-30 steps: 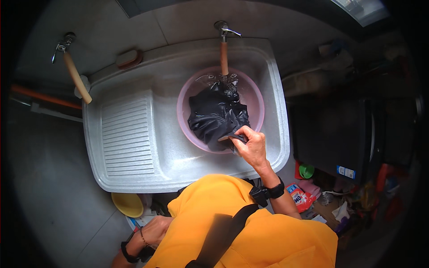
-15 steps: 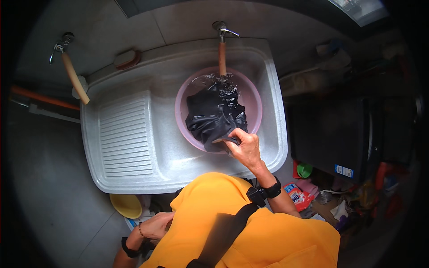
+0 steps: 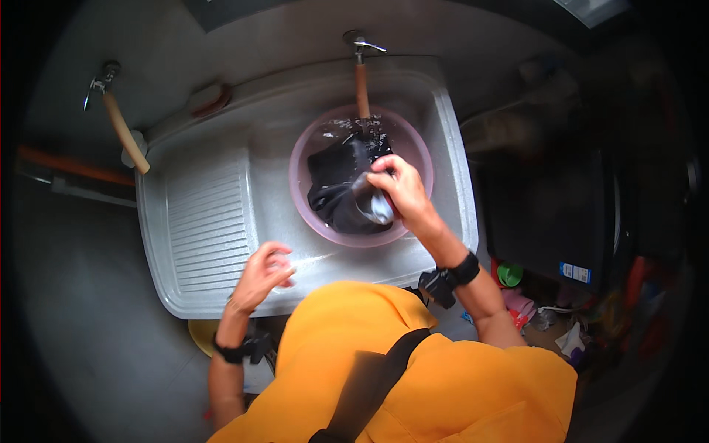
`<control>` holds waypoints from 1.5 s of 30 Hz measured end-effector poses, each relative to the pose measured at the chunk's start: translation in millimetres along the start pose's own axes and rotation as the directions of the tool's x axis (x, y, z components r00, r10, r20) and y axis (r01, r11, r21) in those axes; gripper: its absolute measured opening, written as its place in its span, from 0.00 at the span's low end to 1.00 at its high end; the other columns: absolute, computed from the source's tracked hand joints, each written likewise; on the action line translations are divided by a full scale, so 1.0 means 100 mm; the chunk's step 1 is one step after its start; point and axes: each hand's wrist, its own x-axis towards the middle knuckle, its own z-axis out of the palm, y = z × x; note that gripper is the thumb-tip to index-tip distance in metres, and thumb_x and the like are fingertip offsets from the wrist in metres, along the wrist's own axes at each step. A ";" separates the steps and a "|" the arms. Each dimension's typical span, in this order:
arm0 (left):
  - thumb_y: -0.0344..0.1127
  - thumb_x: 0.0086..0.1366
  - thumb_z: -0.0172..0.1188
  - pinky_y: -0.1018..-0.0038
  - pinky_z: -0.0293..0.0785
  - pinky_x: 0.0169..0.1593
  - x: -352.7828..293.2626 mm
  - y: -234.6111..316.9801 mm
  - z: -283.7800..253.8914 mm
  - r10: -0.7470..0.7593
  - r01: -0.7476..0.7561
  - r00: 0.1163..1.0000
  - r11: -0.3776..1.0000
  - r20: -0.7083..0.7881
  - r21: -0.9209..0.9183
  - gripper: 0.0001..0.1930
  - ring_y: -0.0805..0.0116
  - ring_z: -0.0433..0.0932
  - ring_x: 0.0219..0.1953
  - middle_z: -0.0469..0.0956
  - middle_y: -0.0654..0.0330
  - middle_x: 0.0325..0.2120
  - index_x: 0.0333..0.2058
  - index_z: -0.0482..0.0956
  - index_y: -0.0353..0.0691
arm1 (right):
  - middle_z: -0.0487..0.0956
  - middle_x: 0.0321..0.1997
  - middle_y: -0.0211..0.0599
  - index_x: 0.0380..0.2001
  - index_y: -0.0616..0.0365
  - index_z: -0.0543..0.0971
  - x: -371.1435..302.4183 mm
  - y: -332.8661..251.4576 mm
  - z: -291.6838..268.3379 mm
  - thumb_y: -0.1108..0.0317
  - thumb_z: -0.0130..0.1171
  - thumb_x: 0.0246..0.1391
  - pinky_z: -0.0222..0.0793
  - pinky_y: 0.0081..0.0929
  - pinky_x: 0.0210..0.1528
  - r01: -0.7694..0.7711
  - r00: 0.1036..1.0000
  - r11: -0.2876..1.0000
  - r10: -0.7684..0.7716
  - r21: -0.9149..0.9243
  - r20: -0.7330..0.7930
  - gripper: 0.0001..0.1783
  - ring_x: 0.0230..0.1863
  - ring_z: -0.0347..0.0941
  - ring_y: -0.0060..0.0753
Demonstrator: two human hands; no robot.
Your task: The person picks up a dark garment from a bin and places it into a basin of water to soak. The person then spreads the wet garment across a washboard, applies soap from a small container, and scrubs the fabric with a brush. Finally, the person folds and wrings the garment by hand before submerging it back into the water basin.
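A pink plastic basin (image 3: 297,159) stands in the grey sink with water and a black garment (image 3: 332,170) in it. My right hand (image 3: 405,193) is over the basin's right half, fingers closed on a wet fold of the garment. A pale, shiny patch shows below those fingers, too blurred to make out. My left hand (image 3: 262,279) hovers above the sink's near edge, beside the ribbed washboard part (image 3: 210,221). Its fingers are loosely bent and apart, slightly smeared, with nothing visible in them. Water runs into the basin from an orange hose (image 3: 362,92).
The hose hangs from a metal tap (image 3: 360,43); a second tap with a beige hose (image 3: 122,129) is at the left. A reddish brush (image 3: 212,100) lies on the rim of the sink (image 3: 340,269). Right of the sink stand a dark appliance (image 3: 546,221) and a green cup (image 3: 509,275).
My left hand has risen from beside my body to above the sink's near edge. My right hand has moved farther up over the basin, still gripping the garment.
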 end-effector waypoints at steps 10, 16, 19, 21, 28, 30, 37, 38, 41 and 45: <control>0.35 0.49 0.68 0.72 0.74 0.44 1.87 -0.24 1.02 0.385 -0.439 0.814 0.898 -0.434 -0.028 0.35 0.65 0.72 0.46 0.71 0.56 0.43 0.53 0.59 0.38 | 0.73 0.35 0.37 0.44 0.58 0.69 -0.09 -0.99 0.25 0.77 0.63 0.38 0.69 0.22 0.40 -0.228 0.879 0.894 0.019 0.385 0.477 0.26 0.37 0.72 0.24; 0.18 0.43 0.47 0.80 0.70 0.46 1.49 0.05 0.70 0.429 -0.511 0.821 0.846 -0.377 -0.153 0.32 0.71 0.71 0.44 0.70 0.61 0.42 0.52 0.65 0.37 | 0.77 0.33 0.33 0.39 0.61 0.75 0.09 -0.96 -0.20 0.84 0.53 0.35 0.70 0.19 0.43 0.232 0.939 0.964 -0.257 0.132 0.229 0.22 0.37 0.74 0.22; 0.19 0.43 0.50 0.78 0.62 0.55 1.28 0.32 0.52 0.602 -0.628 0.776 0.766 -0.190 -0.139 0.31 0.72 0.65 0.52 0.64 0.58 0.50 0.53 0.64 0.33 | 0.78 0.28 0.35 0.32 0.61 0.77 0.42 -0.73 -0.48 0.83 0.52 0.37 0.71 0.21 0.38 0.487 0.833 0.809 -0.544 -0.328 -0.104 0.14 0.32 0.77 0.27; 0.23 0.47 0.59 0.75 0.67 0.52 1.19 0.46 0.48 0.438 -0.431 0.898 0.847 -0.053 -0.312 0.36 0.69 0.70 0.47 0.68 0.54 0.48 0.57 0.57 0.38 | 0.77 0.31 0.40 0.33 0.60 0.76 0.61 -0.46 -0.71 0.81 0.55 0.36 0.71 0.27 0.40 0.446 0.757 0.695 -0.629 -0.564 -0.177 0.15 0.35 0.76 0.37; 0.34 0.41 0.69 0.62 0.60 0.59 1.67 -0.31 0.25 0.510 -0.276 0.771 0.808 -0.382 0.521 0.48 0.47 0.63 0.55 0.62 0.39 0.51 0.61 0.51 0.39 | 0.64 0.48 0.50 0.51 0.56 0.66 0.63 0.87 -0.80 0.70 0.67 0.36 0.63 0.42 0.52 0.051 0.963 0.649 -0.233 -0.759 -0.135 0.35 0.50 0.65 0.55; 0.36 0.43 0.68 0.60 0.60 0.58 1.72 -0.47 0.30 0.479 -0.167 0.765 0.793 -0.430 0.586 0.47 0.43 0.63 0.54 0.62 0.38 0.50 0.61 0.51 0.37 | 0.63 0.50 0.50 0.54 0.58 0.64 0.54 1.10 -0.76 0.72 0.65 0.38 0.62 0.43 0.54 0.060 0.952 0.565 -0.279 -0.823 -0.122 0.36 0.53 0.61 0.55; 0.45 0.53 0.60 0.58 0.58 0.58 1.73 -0.70 0.40 0.276 0.160 0.656 0.858 -0.703 0.487 0.39 0.40 0.62 0.53 0.62 0.35 0.49 0.59 0.54 0.31 | 0.68 0.47 0.44 0.49 0.47 0.71 0.65 1.18 -0.64 0.73 0.59 0.40 0.63 0.42 0.48 -0.032 0.961 0.293 -0.255 -0.955 -0.111 0.28 0.49 0.62 0.48; 0.44 0.54 0.59 0.58 0.57 0.58 1.73 -0.76 0.36 0.277 0.098 0.676 0.884 -0.683 0.456 0.39 0.40 0.61 0.54 0.62 0.36 0.51 0.59 0.54 0.31 | 0.71 0.43 0.42 0.48 0.44 0.73 0.65 1.23 -0.64 0.72 0.55 0.43 0.63 0.41 0.45 0.000 0.958 0.219 -0.279 -0.976 -0.062 0.24 0.46 0.64 0.45; 0.41 0.54 0.58 0.61 0.56 0.60 1.66 -0.82 0.29 0.281 0.012 0.719 0.910 -0.635 0.415 0.38 0.44 0.61 0.58 0.61 0.38 0.55 0.60 0.53 0.34 | 0.73 0.39 0.43 0.48 0.43 0.73 0.67 1.37 -0.61 0.73 0.51 0.46 0.62 0.39 0.44 0.070 0.978 0.118 -0.206 -0.990 0.045 0.22 0.43 0.66 0.44; 0.36 0.51 0.60 0.67 0.60 0.58 1.58 -0.94 0.28 0.310 -0.124 0.860 0.898 -0.406 0.423 0.39 0.51 0.66 0.57 0.65 0.42 0.53 0.61 0.53 0.39 | 0.73 0.44 0.51 0.45 0.47 0.74 0.65 1.61 -0.61 0.73 0.53 0.46 0.67 0.45 0.42 0.009 0.997 0.326 -0.075 -0.945 -0.017 0.20 0.41 0.72 0.54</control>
